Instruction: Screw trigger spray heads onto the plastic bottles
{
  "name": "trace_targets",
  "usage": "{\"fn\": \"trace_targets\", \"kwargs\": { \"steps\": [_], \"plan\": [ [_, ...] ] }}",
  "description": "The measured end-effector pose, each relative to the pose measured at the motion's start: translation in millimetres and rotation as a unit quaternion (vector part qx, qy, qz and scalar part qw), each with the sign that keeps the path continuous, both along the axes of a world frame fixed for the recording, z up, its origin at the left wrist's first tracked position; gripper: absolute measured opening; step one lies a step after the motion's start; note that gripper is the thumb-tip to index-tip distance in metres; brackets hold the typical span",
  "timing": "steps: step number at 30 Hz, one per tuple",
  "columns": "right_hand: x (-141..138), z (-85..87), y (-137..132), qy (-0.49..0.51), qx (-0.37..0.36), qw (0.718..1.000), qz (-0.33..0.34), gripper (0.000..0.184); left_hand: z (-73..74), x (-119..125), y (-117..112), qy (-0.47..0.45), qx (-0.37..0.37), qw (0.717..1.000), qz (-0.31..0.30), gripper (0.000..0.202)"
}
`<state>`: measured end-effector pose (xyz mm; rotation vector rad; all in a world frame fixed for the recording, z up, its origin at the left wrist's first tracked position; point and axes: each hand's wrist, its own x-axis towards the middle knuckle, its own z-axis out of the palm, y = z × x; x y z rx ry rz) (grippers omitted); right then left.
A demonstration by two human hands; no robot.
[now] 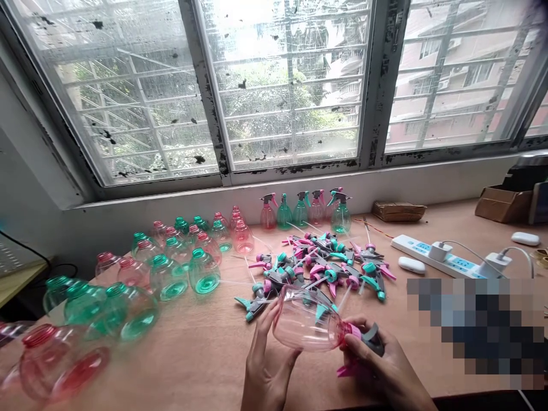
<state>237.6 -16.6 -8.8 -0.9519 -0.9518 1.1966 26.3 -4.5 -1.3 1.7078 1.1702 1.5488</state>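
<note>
My left hand (266, 359) cups the base of a clear pink bottle (306, 319) lying on its side just above the wooden table (205, 354). On the bottle's neck sits a grey and pink trigger sprayer head (363, 342), and my right hand (377, 371) has its fingers closed around that head. Behind the bottle lies a heap of several loose sprayer heads (321, 268) in grey, pink and teal.
Several empty pink and green bottles (171, 268) lie at left. Several finished spray bottles (308, 208) stand under the window. At right are a white power strip (445, 257) with chargers, two cardboard boxes (500, 202), and a blurred-out patch.
</note>
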Motion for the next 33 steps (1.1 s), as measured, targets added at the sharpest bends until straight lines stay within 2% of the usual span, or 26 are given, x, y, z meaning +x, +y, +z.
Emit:
{"fn": "trace_targets", "kwargs": {
  "steps": [3,6,9,12,15,18,20,27,31,33],
  "plan": [
    [-0.4,-3.4,0.9,-0.023,-0.002,1.0,0.015,0.041,0.1,0.9,-1.4,-0.024,-0.017,1.0,-0.01,0.068],
    [0.2,-3.5,0.9,-0.019,-0.006,0.999,0.037,0.04,0.9,0.1,-0.8,-0.032,-0.005,0.999,0.004,0.06],
    [0.8,-0.5,0.5,-0.005,0.005,1.0,0.026,0.039,0.0,-2.5,2.0,-0.009,0.006,1.0,0.027,0.05],
    [0.8,0.2,0.7,0.021,0.005,1.0,0.01,0.038,-2.2,-4.9,4.2,0.006,0.017,1.0,0.007,0.046],
    [0.6,-4.6,2.5,0.029,0.006,0.999,0.015,0.038,-3.9,-5.1,3.6,0.002,0.014,1.0,-0.008,0.055],
    [0.9,-11.3,4.7,-0.003,0.015,0.999,0.028,0.04,-4.5,-3.9,2.0,-0.051,-0.006,0.999,-0.009,0.061],
    [1.5,-13.3,5.5,-0.014,0.019,0.999,0.031,0.04,-4.4,-3.3,1.8,-0.064,-0.014,0.998,-0.016,0.058],
    [1.2,-5.7,3.1,0.015,-0.002,1.0,0.003,0.046,-7.0,-4.6,6.1,-0.016,0.023,0.999,0.019,0.044],
    [-0.5,-5.7,3.2,-0.015,0.012,1.0,0.008,0.045,-12.0,-3.2,5.4,-0.038,0.015,0.999,-0.007,0.06],
    [-0.9,-6.2,3.4,-0.023,0.016,0.999,0.024,0.044,-13.5,-2.5,4.7,-0.063,0.014,0.998,-0.02,0.061]
  ]
}}
